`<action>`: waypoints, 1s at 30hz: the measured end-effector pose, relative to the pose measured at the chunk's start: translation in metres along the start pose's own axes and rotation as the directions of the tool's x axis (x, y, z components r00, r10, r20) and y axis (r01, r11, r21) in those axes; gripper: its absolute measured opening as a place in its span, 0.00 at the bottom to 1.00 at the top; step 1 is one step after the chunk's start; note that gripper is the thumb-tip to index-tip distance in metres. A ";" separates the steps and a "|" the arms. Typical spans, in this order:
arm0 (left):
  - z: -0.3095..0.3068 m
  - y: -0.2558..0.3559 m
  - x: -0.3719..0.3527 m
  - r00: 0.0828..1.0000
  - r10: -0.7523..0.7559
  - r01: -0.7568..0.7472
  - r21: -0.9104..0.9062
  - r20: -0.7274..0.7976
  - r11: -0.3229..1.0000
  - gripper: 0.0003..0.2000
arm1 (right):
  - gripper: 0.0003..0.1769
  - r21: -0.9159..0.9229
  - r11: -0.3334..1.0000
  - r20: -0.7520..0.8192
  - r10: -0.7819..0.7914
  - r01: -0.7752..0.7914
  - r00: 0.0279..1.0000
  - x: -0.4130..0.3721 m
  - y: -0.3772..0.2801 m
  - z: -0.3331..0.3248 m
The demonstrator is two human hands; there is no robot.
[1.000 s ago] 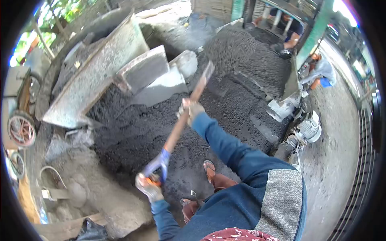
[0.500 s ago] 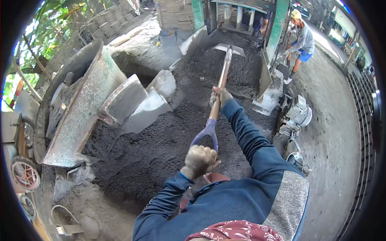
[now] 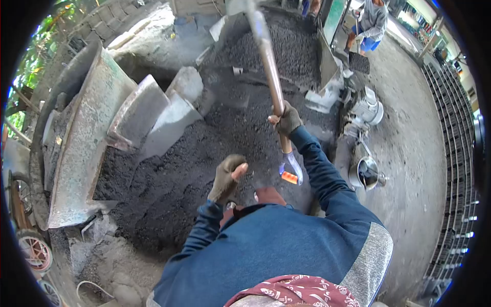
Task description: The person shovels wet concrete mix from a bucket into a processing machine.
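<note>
My right hand [image 3: 287,118], in a dark glove, is wrapped round the wooden shaft of a shovel [image 3: 270,66]. The shovel's purple handle with an orange grip hangs below that hand, and its blade end is at the top edge, blurred. My left hand [image 3: 228,176], gloved with bare fingertips, is off the handle to its left, fingers curled and thumb out; nothing shows in it. Dark, damp material [image 3: 169,174] lies beneath both hands, and more of it [image 3: 294,46] is heaped between metal side plates.
A large rusty metal drum [image 3: 84,138] stands at the left, with metal chutes beside it. A motor [image 3: 367,106] and a metal pot [image 3: 364,171] are at the right. Another person [image 3: 373,23] holds a shovel at the upper right. Racks [image 3: 452,153] line the far right.
My left hand has let go of the purple handle and moved left. The shovel has risen and swung, its blade nearly out of view. The view has shifted, and the other person's shovel now shows.
</note>
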State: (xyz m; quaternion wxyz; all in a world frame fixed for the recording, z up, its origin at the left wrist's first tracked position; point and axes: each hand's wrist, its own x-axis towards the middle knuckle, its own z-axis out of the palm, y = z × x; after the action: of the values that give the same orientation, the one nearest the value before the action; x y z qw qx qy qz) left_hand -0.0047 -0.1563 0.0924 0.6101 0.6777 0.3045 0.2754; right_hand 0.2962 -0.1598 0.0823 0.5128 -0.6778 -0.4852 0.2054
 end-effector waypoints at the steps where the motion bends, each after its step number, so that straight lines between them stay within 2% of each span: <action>1: -0.004 0.000 0.006 0.998 0.052 -0.052 0.010 0.020 0.999 0.17 | 0.19 -0.169 0.978 0.002 -0.121 0.120 0.993 -0.021 -0.005 0.005; 2: -0.004 -0.002 0.013 1.000 0.022 -0.022 -0.115 -0.003 0.993 0.18 | 0.21 -0.202 0.975 0.068 -0.085 0.097 0.994 -0.045 -0.005 0.014; 3: 0.000 -0.004 0.021 1.000 -0.009 0.002 -0.238 -0.026 0.971 0.19 | 0.21 -0.126 0.991 0.158 -0.030 0.051 0.987 -0.070 -0.019 0.023; 4: 0.003 -0.006 0.028 0.998 -0.042 0.022 -0.357 -0.046 0.934 0.21 | 0.20 -0.202 0.979 0.230 0.011 0.036 0.973 -0.094 -0.024 0.035; 5: 0.005 -0.003 0.035 0.991 -0.122 0.077 -0.511 -0.055 0.856 0.18 | 0.19 -0.075 0.993 0.312 0.105 -0.086 0.944 -0.118 -0.032 0.048; 6: 0.006 0.001 0.041 0.978 -0.201 0.121 -0.649 -0.050 0.751 0.16 | 0.19 -0.114 0.988 0.376 0.136 -0.100 0.916 -0.142 -0.022 0.061; 7: 0.007 0.003 0.042 0.960 -0.278 0.154 -0.769 -0.033 0.620 0.14 | 0.17 -0.327 0.931 0.408 0.294 -0.162 0.865 -0.160 -0.036 0.066; 8: 0.005 -0.052 0.038 0.987 -0.158 0.096 -0.896 0.029 0.434 0.07 | 0.17 -0.412 0.894 0.323 0.323 -0.175 0.890 -0.178 -0.041 0.067; 10: 0.002 -0.094 0.026 0.869 -0.494 0.162 -0.953 0.016 0.255 0.07 | 0.17 -0.638 0.736 0.295 0.505 -0.226 0.811 -0.194 -0.037 0.047; 11: 0.000 -0.114 0.018 0.764 -0.644 0.174 -0.972 0.030 0.160 0.08 | 0.18 -0.732 0.637 0.262 0.590 -0.241 0.763 -0.203 -0.034 0.037; 14: -0.001 -0.187 -0.001 0.549 -0.836 0.130 -0.990 0.019 0.063 0.10 | 0.20 -0.806 0.591 0.332 0.495 -0.031 0.803 -0.227 -0.023 0.013; 15: 0.003 -0.199 -0.010 0.453 -0.891 0.132 -0.990 0.027 0.038 0.12 | 0.20 -0.780 0.625 0.371 0.425 0.029 0.826 -0.227 -0.030 0.006; 16: 0.005 -0.228 -0.018 0.429 -0.899 0.161 -0.987 0.090 -0.021 0.12 | 0.21 -0.750 0.656 0.410 0.352 0.091 0.841 -0.227 -0.045 -0.005; 17: 0.006 -0.255 -0.023 0.369 -0.926 0.174 -0.985 0.081 -0.017 0.10 | 0.22 -0.715 0.682 0.444 0.277 0.151 0.852 -0.228 -0.055 -0.014; 18: 0.008 -0.276 -0.026 0.307 -0.949 0.189 -0.982 0.070 -0.012 0.09 | 0.25 -0.690 0.709 0.404 0.213 0.143 0.890 -0.234 -0.055 -0.026; 19: 0.014 -0.277 -0.027 0.243 -0.968 0.209 -0.978 0.058 -0.006 0.07 | 0.26 -0.661 0.733 0.416 0.180 0.161 0.891 -0.234 -0.062 -0.041; 20: 0.022 -0.277 -0.026 0.220 -0.976 0.205 -0.978 0.002 0.044 0.06 | 0.27 -0.632 0.755 0.423 0.147 0.175 0.894 -0.234 -0.072 -0.060; 21: 0.025 -0.279 -0.021 0.227 -0.974 0.222 -0.974 0.015 0.037 0.06 | 0.28 -0.604 0.775 0.424 0.115 0.186 0.898 -0.236 -0.082 -0.078; 23: 0.026 -0.286 -0.005 0.242 -0.969 0.257 -0.966 0.041 0.023 0.06 | 0.30 -0.667 0.721 0.397 0.130 0.188 0.908 -0.247 -0.091 -0.110; 25: 0.035 -0.286 0.016 0.283 -0.959 0.267 -0.957 -0.034 0.112 0.07 | 0.33 -0.728 0.658 0.331 0.091 0.193 0.939 -0.261 -0.093 -0.135; 27: 0.051 -0.289 0.040 0.179 -0.983 0.405 -0.909 -0.026 0.098 0.06 | 0.28 -0.728 0.665 0.253 0.035 0.166 0.967 -0.279 -0.067 -0.151; 29: 0.070 -0.316 0.059 0.233 -0.972 0.521 -0.845 0.001 0.124 0.06 | 0.22 -0.750 0.641 0.192 -0.022 0.161 0.981 -0.298 -0.027 -0.164; 30: 0.076 -0.327 0.068 0.258 -0.966 0.573 -0.808 0.014 0.141 0.07 | 0.20 -0.707 0.697 0.112 -0.058 0.120 0.992 -0.304 -0.019 -0.169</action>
State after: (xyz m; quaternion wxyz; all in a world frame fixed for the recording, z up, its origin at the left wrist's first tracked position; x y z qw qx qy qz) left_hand 0.0718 -0.1322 -0.2405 0.7441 0.0157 0.6496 0.1556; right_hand 0.2841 -0.5079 0.0985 0.2005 -0.7899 -0.5795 0.0044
